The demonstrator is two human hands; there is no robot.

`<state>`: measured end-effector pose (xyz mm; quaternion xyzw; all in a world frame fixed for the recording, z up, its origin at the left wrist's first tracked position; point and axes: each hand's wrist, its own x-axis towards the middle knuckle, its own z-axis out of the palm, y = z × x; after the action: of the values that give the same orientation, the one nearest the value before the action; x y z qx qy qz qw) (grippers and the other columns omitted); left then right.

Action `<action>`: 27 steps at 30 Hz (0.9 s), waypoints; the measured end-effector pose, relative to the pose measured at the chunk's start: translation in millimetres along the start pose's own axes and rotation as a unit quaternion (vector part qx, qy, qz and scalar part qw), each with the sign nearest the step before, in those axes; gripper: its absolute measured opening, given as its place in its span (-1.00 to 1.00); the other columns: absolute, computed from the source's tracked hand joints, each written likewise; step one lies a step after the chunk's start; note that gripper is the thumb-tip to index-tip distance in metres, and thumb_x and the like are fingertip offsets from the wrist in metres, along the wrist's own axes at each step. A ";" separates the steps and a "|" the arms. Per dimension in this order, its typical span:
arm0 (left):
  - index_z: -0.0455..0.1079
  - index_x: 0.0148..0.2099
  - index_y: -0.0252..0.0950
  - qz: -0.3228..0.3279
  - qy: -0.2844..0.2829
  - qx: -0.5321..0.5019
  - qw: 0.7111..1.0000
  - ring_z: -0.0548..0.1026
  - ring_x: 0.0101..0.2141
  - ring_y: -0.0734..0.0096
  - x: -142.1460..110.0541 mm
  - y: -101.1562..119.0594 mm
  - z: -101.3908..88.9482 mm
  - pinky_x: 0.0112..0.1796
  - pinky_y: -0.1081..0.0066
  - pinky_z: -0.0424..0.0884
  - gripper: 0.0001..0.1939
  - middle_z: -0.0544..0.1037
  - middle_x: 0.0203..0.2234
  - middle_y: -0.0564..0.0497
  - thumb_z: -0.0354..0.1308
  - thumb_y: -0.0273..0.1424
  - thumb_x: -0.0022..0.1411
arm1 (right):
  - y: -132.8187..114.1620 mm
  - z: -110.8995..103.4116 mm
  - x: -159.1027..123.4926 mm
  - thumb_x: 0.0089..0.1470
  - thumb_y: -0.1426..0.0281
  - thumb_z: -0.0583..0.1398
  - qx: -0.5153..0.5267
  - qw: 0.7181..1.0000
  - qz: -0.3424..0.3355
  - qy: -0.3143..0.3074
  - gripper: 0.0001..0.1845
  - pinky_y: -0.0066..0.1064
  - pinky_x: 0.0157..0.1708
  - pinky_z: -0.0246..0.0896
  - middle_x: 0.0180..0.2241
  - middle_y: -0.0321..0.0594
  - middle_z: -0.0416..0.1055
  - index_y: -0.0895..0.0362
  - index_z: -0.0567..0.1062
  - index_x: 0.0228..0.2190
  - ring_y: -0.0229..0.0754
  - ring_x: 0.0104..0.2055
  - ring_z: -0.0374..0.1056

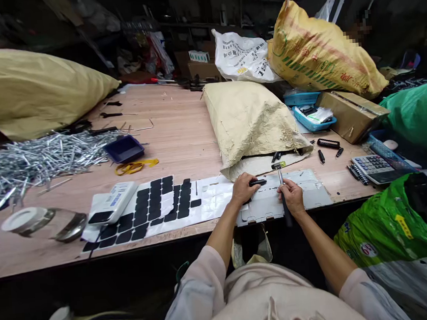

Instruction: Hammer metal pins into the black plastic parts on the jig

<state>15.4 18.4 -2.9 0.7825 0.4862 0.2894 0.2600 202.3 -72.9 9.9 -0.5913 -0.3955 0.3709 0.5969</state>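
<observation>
My right hand (291, 196) is closed round a small hammer (280, 174) with a yellowish head, a metal shaft and a dark handle that hangs past the table edge. The hammer's head points away from me, above a light grey board (308, 192). To its left, the fingers of my left hand (243, 189) pinch a small black part (258, 182) on that board. A cream woven sack (251, 122) lies just beyond both hands, with a few black parts (277, 157) at its mouth. More black parts (321, 156) rest right of the sack.
Left of my hands are a sheet with black pads (153, 199), a white scale-like device (113, 202), a jar (44, 223), a blue tray (124, 148) and heaped metal rods (43, 158). A calculator (373, 167), cardboard box (353, 112) and green sack (392, 229) are on the right.
</observation>
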 end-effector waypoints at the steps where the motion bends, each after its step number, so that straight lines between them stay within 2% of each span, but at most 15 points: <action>1: 0.53 -0.19 -0.22 0.003 0.001 -0.008 1.000 0.46 -0.17 0.29 0.7 -1.2 0.3 -0.11 0.32 0.36 -0.83 0.52 -0.27 0.01 0.34 -0.37 0.12 | -2.3 -1.8 -3.1 0.01 0.20 0.24 -0.015 1.000 0.002 -0.015 -0.52 -0.44 -0.62 0.21 -0.56 -0.36 0.42 0.25 0.51 -0.09 -0.32 -0.67 0.25; 7: 0.55 -0.21 -0.23 0.002 0.012 -0.017 1.000 0.45 -0.20 0.31 1.6 -6.3 2.5 -0.14 0.33 0.35 -0.84 0.50 -0.30 0.02 0.36 -0.38 0.11 | -14.1 -5.7 -20.8 0.03 0.21 0.24 -0.113 0.989 -0.023 -0.089 -0.51 -0.44 -0.61 0.29 -0.54 -0.32 0.43 0.24 0.55 -0.06 -0.31 -0.64 0.27; 14: 0.57 -0.18 -0.20 -0.001 0.013 -0.021 1.000 0.45 -0.21 0.32 1.7 -7.2 4.5 -0.15 0.34 0.35 -0.83 0.51 -0.30 0.03 0.34 -0.35 0.13 | -4.7 -3.8 -20.9 0.08 0.24 0.19 -0.196 0.971 -0.061 -0.119 -0.55 -0.48 -0.63 0.21 -0.57 -0.33 0.38 0.22 0.58 -0.06 -0.32 -0.64 0.22; 23: 0.56 -0.16 -0.21 -0.011 0.013 -0.018 1.000 0.45 -0.20 0.32 2.2 -7.8 5.9 -0.14 0.34 0.35 -0.81 0.51 -0.28 0.02 0.34 -0.36 0.13 | -6.0 5.5 -23.4 0.08 0.23 0.20 -0.167 0.973 -0.058 -0.151 -0.54 -0.48 -0.61 0.22 -0.55 -0.31 0.39 0.22 0.57 -0.05 -0.31 -0.63 0.24; 27: 0.55 -0.18 -0.21 -0.010 0.015 -0.008 1.000 0.45 -0.18 0.30 1.2 -4.6 4.5 -0.12 0.32 0.36 -0.81 0.52 -0.27 0.01 0.34 -0.37 0.11 | -2.0 4.2 -20.9 0.06 0.20 0.22 -0.144 0.979 -0.018 -0.144 -0.52 -0.46 -0.64 0.20 -0.56 -0.33 0.38 0.24 0.56 -0.05 -0.31 -0.65 0.23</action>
<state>16.2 20.7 -8.9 0.7707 0.4957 0.3026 0.2622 189.9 -90.3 11.1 -0.6039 -0.5372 0.3804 0.4495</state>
